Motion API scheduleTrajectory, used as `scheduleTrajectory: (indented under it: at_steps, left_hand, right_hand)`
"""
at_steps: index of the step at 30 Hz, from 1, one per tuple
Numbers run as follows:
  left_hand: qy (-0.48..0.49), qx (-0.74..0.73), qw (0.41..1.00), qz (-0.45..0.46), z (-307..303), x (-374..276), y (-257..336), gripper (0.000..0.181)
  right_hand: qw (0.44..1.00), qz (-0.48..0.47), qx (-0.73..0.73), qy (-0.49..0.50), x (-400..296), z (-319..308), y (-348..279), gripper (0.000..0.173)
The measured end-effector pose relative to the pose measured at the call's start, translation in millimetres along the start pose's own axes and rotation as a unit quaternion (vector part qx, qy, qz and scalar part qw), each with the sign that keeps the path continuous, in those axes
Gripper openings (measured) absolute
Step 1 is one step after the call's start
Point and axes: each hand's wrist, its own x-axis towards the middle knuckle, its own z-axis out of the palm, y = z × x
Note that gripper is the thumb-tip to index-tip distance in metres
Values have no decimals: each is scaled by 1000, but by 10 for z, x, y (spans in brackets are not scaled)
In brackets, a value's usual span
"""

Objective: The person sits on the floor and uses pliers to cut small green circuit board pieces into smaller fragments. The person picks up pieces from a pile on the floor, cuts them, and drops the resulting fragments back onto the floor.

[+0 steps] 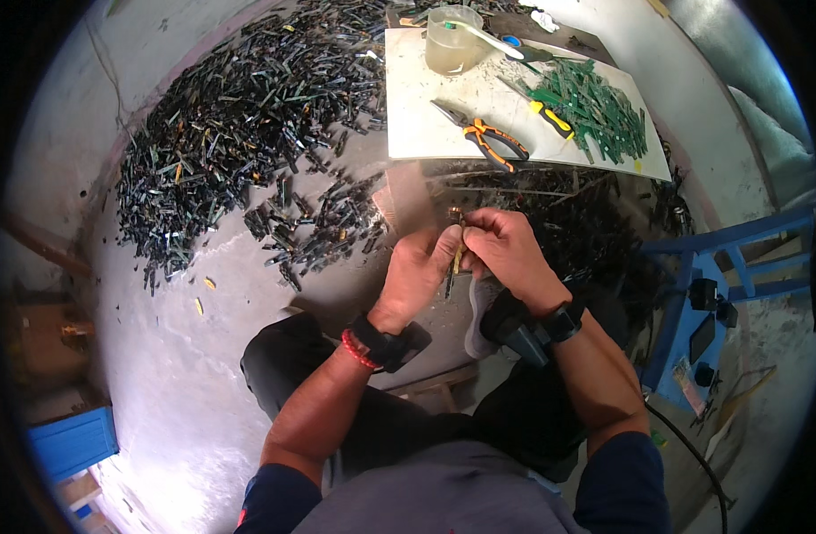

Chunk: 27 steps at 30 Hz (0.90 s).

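Both of my hands meet over the floor just below the white board, gripping one narrow strip-like piece [457, 257] with a yellowish face and a coppery top end. My left hand [418, 267] pinches it from the left with the thumb on top; my right hand [505, 250] holds it from the right, fingers curled. What the piece is cannot be told. On the white board [408, 127] above lie long-nose pliers with orange and black handles [491, 137], a yellow and black screwdriver [551, 120] and a heap of green circuit board strips [595, 107].
A plastic cup of cloudy liquid [451, 50] stands on the board, a white-handled brush [485, 37] resting across it. A large heap of dark strips [248, 113] spreads over the floor at left. A blue chair [688, 320] bearing small black items stands at right.
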Motion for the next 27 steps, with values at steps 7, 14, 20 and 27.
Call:
scheduleTrajectory:
  at_steps: [7, 14, 20, 27]
  left_hand:
    - [23, 98, 994, 51, -7, -12, -76, 44]
    - [5, -112, 992, -64, -44, -3, -167, 53]
    - [-119, -204, 968, -81, -25, -46, 37, 55]
    - [-54, -263, 947, -177, -108, -1, -140, 51]
  right_hand:
    - [1000, 5, -5, 17, 4, 39, -12, 20]
    - [988, 8, 139, 72, -66, 184, 14, 7]
    - [987, -27, 154, 42, -113, 72, -86, 2]
    - [986, -162, -21, -34, -41, 99, 138, 15]
